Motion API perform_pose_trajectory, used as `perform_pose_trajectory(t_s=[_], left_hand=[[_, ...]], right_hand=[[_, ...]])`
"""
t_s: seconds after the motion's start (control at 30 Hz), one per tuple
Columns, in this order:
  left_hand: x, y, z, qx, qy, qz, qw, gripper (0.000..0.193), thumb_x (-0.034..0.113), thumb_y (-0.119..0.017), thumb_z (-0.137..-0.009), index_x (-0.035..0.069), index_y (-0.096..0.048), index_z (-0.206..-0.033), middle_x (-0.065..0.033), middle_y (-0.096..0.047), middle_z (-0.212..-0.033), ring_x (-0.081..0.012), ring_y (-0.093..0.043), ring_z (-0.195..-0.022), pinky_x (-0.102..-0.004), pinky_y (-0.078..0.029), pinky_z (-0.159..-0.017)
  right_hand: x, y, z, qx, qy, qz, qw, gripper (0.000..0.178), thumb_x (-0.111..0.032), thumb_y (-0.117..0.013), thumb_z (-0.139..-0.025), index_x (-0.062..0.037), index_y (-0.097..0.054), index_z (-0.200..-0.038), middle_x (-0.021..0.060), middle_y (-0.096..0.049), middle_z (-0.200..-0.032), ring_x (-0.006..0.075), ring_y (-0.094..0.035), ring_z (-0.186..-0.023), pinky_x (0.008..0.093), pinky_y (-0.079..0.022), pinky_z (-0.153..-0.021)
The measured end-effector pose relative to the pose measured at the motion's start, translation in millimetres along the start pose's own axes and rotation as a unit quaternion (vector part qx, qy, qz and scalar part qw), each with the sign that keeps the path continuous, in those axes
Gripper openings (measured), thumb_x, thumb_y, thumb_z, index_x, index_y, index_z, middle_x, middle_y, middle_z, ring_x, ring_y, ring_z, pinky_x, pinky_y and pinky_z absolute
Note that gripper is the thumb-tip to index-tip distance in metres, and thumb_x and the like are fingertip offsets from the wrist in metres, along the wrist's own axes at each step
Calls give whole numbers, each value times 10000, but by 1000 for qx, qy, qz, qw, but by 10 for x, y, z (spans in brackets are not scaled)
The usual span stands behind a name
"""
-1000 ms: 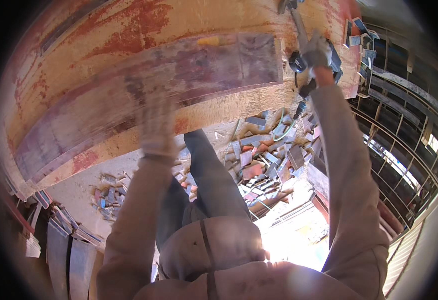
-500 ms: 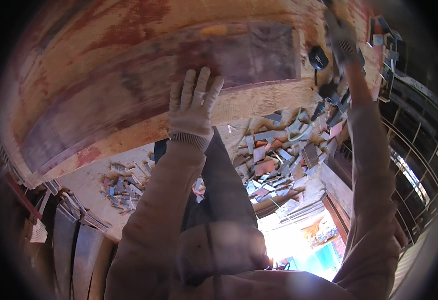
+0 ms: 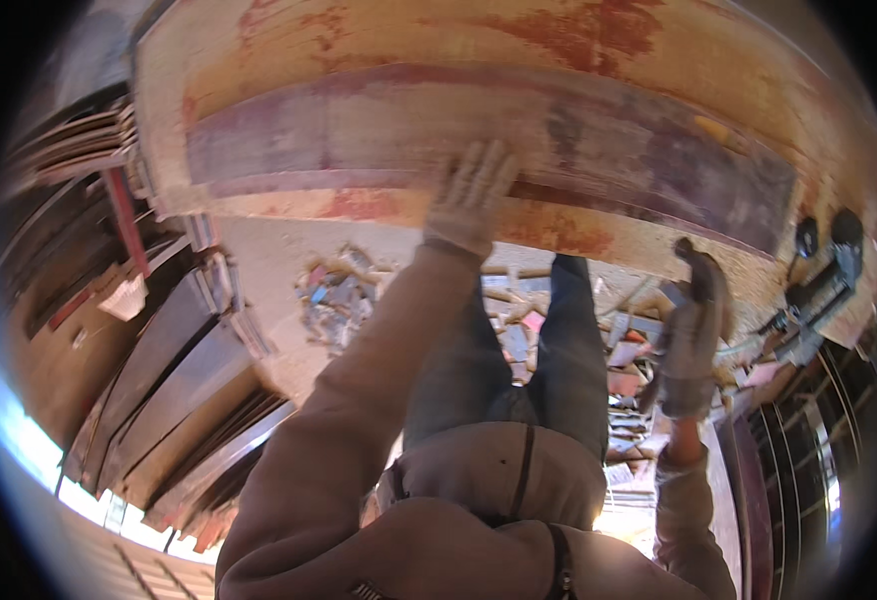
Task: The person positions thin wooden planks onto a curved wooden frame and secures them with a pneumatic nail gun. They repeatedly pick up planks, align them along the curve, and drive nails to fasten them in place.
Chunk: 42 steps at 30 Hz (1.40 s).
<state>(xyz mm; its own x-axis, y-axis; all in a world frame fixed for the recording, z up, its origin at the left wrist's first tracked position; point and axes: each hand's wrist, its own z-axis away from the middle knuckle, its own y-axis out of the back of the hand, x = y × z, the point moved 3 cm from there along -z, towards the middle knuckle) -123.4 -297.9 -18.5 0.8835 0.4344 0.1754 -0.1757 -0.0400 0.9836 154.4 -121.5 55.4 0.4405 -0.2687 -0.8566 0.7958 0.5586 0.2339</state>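
A long dark reddish-brown board (image 3: 379, 130) lies along the worktable (image 3: 319, 205), its surface worn and dusty. My left hand (image 3: 471, 195), in a pale knit-cuffed glove, rests flat on the board's near edge with its fingers stretched out. In front of the table's near edge, to the right, is my right hand (image 3: 694, 325), also gloved. Motion blurs it, and its fingertips look dark; whether it holds anything cannot be made out. A dark power tool (image 3: 827, 285) sits at the table's right end, beside a small round black object (image 3: 807, 237).
Many wood offcuts (image 3: 339, 295) litter the floor beneath and in front of the table. Stacked curved panels (image 3: 174, 375) lean at the left, below a shelf of sheets (image 3: 79, 150). On the right stands a dark metal rack (image 3: 809, 470).
My right hand has drawn back from the table's far right toward me. My left hand stays on the board. The view has turned left, showing more of the stacked panels.
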Motion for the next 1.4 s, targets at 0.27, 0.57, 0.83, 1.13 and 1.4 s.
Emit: perform_pose_trajectory(t_s=[0.27,0.57,0.83,1.13,1.4], left_hand=[[-707,105,186,57,-15,-20,998,620,139,-598,-896,162,-528,-1512,-60,-474,-1603,-266,-445,-1481,-496,-306,-1233],[-1205,180,331,69,-15,8,997,708,-2,-522,-838,174,-514,-1524,-53,-482,-1598,-258,-433,-1490,-490,-307,-1231],[-1742,272,569,52,33,66,996,728,-23,-510,-829,171,-505,-1531,-52,-453,-1618,-252,-381,-1521,-501,-230,-1267],[-2765,303,1024,114,52,-57,990,716,-6,-525,-886,161,-434,-1576,-38,-416,-1645,-250,-366,-1529,-456,-226,-1263],[-3494,474,1260,77,182,-54,979,810,6,-514,-774,205,-476,-1558,-34,-398,-1658,-219,-317,-1559,-492,-178,-1272]], right_hand=[[-464,-922,231,-8,84,48,995,470,-376,-495,-1104,35,-581,-1314,7,-587,-785,58,-536,-639,232,-439,-545],[-649,-1597,-122,-41,283,312,906,385,-93,-545,-1030,70,-556,-1378,273,-649,-1267,362,-686,-1075,422,-554,-908],[-682,-1856,-158,-51,278,405,869,329,-147,-564,-1051,38,-596,-1321,220,-705,-1102,369,-717,-858,419,-567,-748],[-51,-1614,-349,142,454,479,738,413,-367,-526,-1091,18,-677,-1095,112,-692,-922,170,-658,-839,368,-543,-739],[267,-1430,-548,81,124,371,917,467,-397,-511,-1094,43,-663,-1116,111,-687,-916,202,-642,-842,376,-524,-762]])
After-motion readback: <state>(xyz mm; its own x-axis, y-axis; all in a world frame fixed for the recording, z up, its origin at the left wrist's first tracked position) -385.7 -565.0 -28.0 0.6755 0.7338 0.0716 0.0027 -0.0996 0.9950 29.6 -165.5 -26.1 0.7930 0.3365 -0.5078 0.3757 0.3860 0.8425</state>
